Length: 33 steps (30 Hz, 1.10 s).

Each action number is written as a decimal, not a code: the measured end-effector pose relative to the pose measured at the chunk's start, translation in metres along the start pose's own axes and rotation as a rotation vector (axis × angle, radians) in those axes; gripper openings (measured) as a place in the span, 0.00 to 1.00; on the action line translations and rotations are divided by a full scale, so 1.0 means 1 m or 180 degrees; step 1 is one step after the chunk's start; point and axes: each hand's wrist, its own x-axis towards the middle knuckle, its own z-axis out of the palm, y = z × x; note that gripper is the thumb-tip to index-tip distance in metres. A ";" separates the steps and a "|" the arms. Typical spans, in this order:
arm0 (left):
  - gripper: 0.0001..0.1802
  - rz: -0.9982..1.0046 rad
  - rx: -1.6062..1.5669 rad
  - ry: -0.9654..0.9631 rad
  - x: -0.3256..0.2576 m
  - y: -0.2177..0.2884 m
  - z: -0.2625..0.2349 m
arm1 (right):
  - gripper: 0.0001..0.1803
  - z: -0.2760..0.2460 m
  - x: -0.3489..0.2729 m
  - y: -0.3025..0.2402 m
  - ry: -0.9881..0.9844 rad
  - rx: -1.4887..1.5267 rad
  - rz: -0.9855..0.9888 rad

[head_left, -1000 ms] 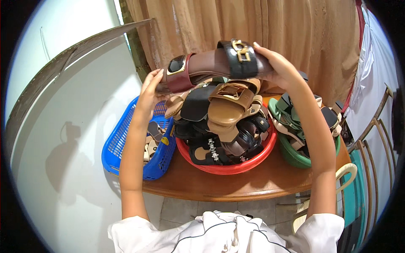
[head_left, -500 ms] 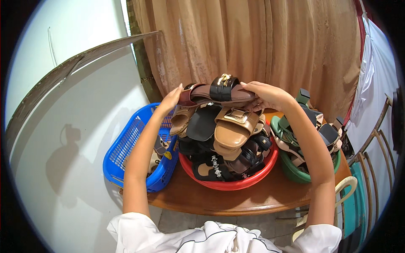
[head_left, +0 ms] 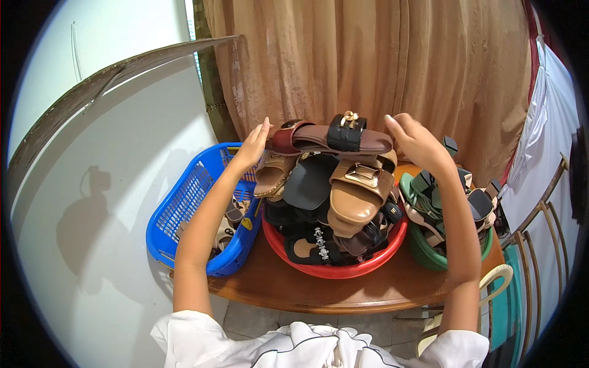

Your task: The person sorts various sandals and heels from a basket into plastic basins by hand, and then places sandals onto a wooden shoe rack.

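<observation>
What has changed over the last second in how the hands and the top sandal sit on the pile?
The brown sandal came down from mid-air onto the pile in the red basin. The right hand has let go; the left hand still touches its end. The baskets stayed put.

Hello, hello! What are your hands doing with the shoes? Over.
Left hand open, touching the brown strap sandal with black band. Right hand open beside its toe. Sandal lies atop the heaped red round basket.

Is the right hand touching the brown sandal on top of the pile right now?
Apart. The head view shows the right hand open, with curtain visible between its fingers and the toe end of the brown sandal, which lies on the pile.
</observation>
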 end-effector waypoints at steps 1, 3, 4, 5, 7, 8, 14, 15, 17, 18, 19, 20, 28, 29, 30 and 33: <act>0.35 -0.0016 -0.0010 0.0017 -0.002 -0.006 -0.005 | 0.26 0.000 -0.011 -0.008 0.0462 -0.0065 -0.0241; 0.29 0.0551 0.0476 0.0408 -0.017 0.010 -0.006 | 0.22 0.001 -0.037 -0.029 0.1195 0.0075 -0.0488; 0.29 0.0479 0.0500 0.0472 -0.029 0.013 -0.014 | 0.20 0.009 -0.043 -0.045 0.1401 0.0333 -0.0565; 0.26 0.0583 0.0572 0.0472 -0.037 0.020 -0.018 | 0.20 0.015 -0.052 -0.056 0.1373 0.0319 -0.0559; 0.23 0.0639 0.0646 0.0430 -0.049 0.036 -0.023 | 0.18 0.029 -0.066 -0.069 0.1892 0.0319 -0.0971; 0.22 0.0835 0.0983 0.0440 -0.059 0.045 -0.029 | 0.18 0.037 -0.072 -0.077 0.1837 0.0349 -0.0962; 0.21 0.0973 0.1756 0.0567 -0.092 0.032 -0.085 | 0.18 0.100 -0.090 -0.128 0.1814 0.0044 -0.1875; 0.21 0.0862 0.1733 0.0592 -0.098 0.027 -0.099 | 0.19 0.116 -0.090 -0.135 0.1673 0.0173 -0.1959; 0.23 0.0488 0.1605 0.0627 -0.107 -0.003 -0.126 | 0.19 0.149 -0.087 -0.146 0.1383 0.0341 -0.2059; 0.23 0.0443 0.1622 0.0640 -0.115 -0.021 -0.134 | 0.19 0.161 -0.087 -0.152 0.1219 0.0297 -0.2149; 0.24 0.0187 0.1848 0.0515 -0.124 -0.041 -0.141 | 0.19 0.175 -0.086 -0.156 0.1015 0.0322 -0.2149; 0.25 -0.0059 0.2061 0.0382 -0.132 -0.064 -0.146 | 0.19 0.188 -0.086 -0.160 0.0885 0.0328 -0.2172; 0.32 -0.1582 0.2373 -0.1242 -0.214 -0.194 -0.170 | 0.17 0.291 -0.088 -0.164 -0.0155 0.0242 -0.1978; 0.33 -0.1685 0.2517 -0.1487 -0.217 -0.203 -0.172 | 0.16 0.302 -0.088 -0.163 -0.0417 0.0187 -0.1888; 0.35 -0.1756 0.2465 -0.1670 -0.220 -0.218 -0.174 | 0.16 0.314 -0.089 -0.162 -0.0565 0.0156 -0.1791; 0.37 -0.1780 0.2446 -0.2210 -0.228 -0.244 -0.173 | 0.17 0.350 -0.094 -0.154 -0.0936 -0.0348 -0.1946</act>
